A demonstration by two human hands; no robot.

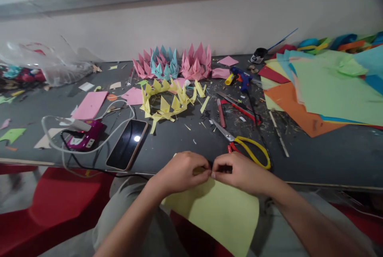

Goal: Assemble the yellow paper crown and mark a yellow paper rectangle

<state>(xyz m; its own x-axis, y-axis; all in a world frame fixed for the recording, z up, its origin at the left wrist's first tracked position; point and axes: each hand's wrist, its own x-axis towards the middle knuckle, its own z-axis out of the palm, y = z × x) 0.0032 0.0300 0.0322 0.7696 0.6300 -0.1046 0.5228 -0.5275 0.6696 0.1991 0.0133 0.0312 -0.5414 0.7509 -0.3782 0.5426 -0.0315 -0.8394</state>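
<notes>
Head: yellow paper [223, 207] lengthwise toward lower right

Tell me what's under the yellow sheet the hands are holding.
Past the lower-left edge of the yellow sheet, part of what looks like a red seat shows beside grey clothing. Whatever lies directly beneath the sheet is covered and cannot be seen.

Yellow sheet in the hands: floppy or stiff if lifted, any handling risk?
Probably floppy: the yellow sheet hangs past the edge of the table and curves. Likely light, since it looks like thin paper. May crease easily near its upper edge, where the left hand and right hand seem to pinch it.
</notes>
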